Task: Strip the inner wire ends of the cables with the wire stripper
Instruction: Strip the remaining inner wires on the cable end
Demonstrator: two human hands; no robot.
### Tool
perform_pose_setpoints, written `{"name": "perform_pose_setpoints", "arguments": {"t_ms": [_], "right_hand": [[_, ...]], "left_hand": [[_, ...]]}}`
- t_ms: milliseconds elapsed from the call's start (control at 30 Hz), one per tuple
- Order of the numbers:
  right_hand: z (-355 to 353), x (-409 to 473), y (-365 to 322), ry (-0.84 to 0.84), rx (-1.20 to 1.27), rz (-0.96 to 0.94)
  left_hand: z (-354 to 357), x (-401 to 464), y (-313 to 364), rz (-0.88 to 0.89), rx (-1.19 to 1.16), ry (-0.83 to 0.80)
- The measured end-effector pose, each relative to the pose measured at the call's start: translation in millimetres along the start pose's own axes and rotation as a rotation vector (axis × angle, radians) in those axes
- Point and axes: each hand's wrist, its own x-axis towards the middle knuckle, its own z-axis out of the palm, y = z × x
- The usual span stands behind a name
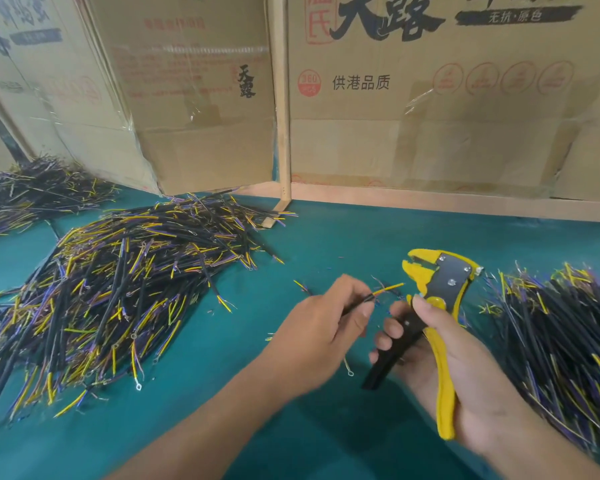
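My left hand [321, 327] pinches a short black cable [368, 299] near its end. The cable's yellow and purple inner wires [390, 288] stick out to the right, toward the stripper. My right hand [465, 368] grips the yellow and black wire stripper [437, 292] by its two handles. The stripper's jaws [413, 266] are parted and stand a little right of and above the wire tips, apart from them.
A big heap of black cables [118, 289] with yellow and purple ends lies at left on the green table [326, 244], a smaller heap [39, 192] behind it. Another heap [561, 341] lies at right. Cardboard boxes [430, 98] wall off the back. Insulation scraps [302, 285] dot the middle.
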Motion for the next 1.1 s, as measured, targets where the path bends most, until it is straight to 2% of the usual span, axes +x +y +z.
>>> {"name": "perform_pose_setpoints", "arguments": {"t_ms": [133, 433, 867, 1100], "right_hand": [[6.6, -3.0, 0.5, -0.003, -0.027, 0.010], [2.7, -2.4, 3.5, 0.013, -0.087, -0.008], [-4.0, 1.6, -5.6, 0.111, -0.188, -0.134], [-6.6, 3.0, -5.3, 0.103, -0.193, -0.113]], "left_hand": [[6.6, -2.0, 4.6, -0.025, -0.025, -0.080], [7.8, -2.2, 10.9, -0.018, 0.103, -0.117], [8.2, -2.6, 4.2, 0.056, 0.020, -0.039], [9.7, -2.2, 0.9, 0.042, -0.028, -0.026]]}}
